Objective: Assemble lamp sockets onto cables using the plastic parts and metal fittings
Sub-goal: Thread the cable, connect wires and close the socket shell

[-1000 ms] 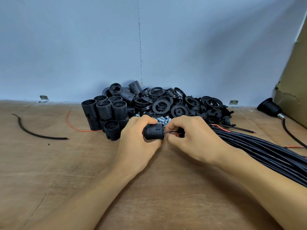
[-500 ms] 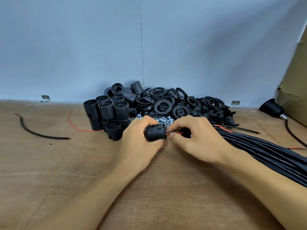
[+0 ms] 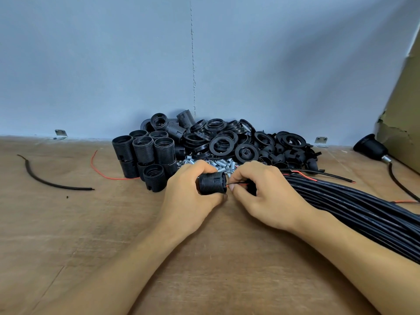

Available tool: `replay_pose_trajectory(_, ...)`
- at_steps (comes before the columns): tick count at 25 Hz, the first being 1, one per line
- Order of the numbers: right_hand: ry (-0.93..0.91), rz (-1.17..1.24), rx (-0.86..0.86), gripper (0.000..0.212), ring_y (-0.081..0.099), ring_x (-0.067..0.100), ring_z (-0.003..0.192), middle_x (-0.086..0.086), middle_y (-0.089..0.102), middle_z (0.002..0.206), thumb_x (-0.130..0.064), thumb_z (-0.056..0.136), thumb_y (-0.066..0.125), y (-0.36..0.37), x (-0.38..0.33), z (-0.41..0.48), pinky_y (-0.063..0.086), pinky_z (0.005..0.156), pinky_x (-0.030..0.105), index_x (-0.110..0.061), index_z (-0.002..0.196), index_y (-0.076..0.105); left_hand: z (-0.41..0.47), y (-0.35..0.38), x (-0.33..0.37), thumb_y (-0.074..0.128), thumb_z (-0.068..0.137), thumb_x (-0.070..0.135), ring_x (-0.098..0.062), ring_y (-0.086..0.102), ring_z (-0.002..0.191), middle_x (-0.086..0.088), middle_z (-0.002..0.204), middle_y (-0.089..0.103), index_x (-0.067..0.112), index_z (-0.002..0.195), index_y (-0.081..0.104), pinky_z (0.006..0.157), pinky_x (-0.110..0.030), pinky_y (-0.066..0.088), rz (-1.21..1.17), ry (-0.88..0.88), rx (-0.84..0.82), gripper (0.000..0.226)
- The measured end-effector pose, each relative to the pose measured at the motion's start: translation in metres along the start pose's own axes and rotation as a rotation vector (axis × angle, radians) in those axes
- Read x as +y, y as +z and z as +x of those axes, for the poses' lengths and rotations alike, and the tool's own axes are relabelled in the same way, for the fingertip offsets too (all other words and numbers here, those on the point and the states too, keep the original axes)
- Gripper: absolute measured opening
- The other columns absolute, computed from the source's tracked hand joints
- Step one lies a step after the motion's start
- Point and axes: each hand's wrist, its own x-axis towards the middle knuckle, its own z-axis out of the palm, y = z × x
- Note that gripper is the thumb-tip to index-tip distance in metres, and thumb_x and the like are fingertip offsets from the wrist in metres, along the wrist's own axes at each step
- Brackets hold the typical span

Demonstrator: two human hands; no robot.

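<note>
Black threaded socket (image 3: pixel 212 183) sits in my left hand (image 3: pixel 188 196), fingers wrapped round it just above the table (image 3: pixel 68 223). Compared with a second ago, a longer stretch of red and black leads (image 3: pixel 238 183) shows between it and my right hand (image 3: pixel 266 196), whose fingertips pinch them. I judge the wires are entering the socket's end, not yet seated.

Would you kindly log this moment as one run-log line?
left hand: grips threaded socket | right hand: pinches wires at socket's end | stage: wiring
</note>
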Motion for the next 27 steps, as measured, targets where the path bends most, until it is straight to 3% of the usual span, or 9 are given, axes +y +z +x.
replay_pose_trajectory(3,0.000,0.009,0.011,0.008,0.052,0.004,0.084,-0.015,0.059,0.081,-0.015,0.088,0.065,0.0021,-0.0010,-0.0009,0.034,0.071,0.010,-0.021,0.083,0.066,0.0013,-0.0011,0.0010,0.095,0.060,0.022,-0.010,0.064,0.082,0.010,0.089,0.069,0.032,0.090,0.069,0.072,-0.023,0.045,-0.040,-0.037,-0.036,0.040)
replay_pose_trajectory(7,-0.013,0.009,0.014,0.011,0.052,0.004,0.081,-0.014,0.058,0.079,-0.012,0.087,0.065,0.0038,-0.0028,-0.0012,0.034,0.070,0.010,-0.021,0.081,0.064,0.0004,-0.0026,0.0030,0.096,0.060,0.021,-0.004,0.066,0.075,0.015,0.082,0.072,0.033,0.087,0.071,0.066,-0.015,0.047,-0.092,-0.070,-0.056,0.039)
replay_pose_trajectory(13,-0.002,0.035,0.044,0.009,0.053,0.000,0.085,-0.018,0.059,0.080,-0.013,0.088,0.067,0.0054,-0.0001,-0.0017,0.035,0.073,0.008,-0.021,0.085,0.068,0.0000,-0.0020,0.0043,0.096,0.061,0.023,-0.007,0.067,0.081,0.012,0.086,0.072,0.032,0.088,0.070,0.072,-0.025,0.052,-0.093,-0.072,-0.052,0.039)
replay_pose_trajectory(19,-0.085,-0.026,0.062,0.003,0.052,0.005,0.086,-0.011,0.059,0.087,-0.017,0.093,0.064,0.0019,0.0051,-0.0032,0.037,0.077,0.013,-0.017,0.091,0.067,0.0002,-0.0017,0.0037,0.095,0.061,0.023,-0.009,0.068,0.084,0.012,0.086,0.072,0.034,0.087,0.069,0.076,-0.032,0.054,-0.111,-0.080,-0.039,0.038)
replay_pose_trajectory(27,-0.020,0.034,0.071,0.007,0.051,0.002,0.076,-0.008,0.062,0.078,-0.011,0.091,0.067,0.0079,-0.0002,-0.0013,0.033,0.065,0.010,-0.012,0.084,0.067,-0.0007,-0.0014,0.0042,0.095,0.061,0.028,-0.012,0.068,0.084,0.010,0.087,0.071,0.033,0.087,0.068,0.078,-0.043,0.055,-0.097,-0.065,-0.056,0.037)
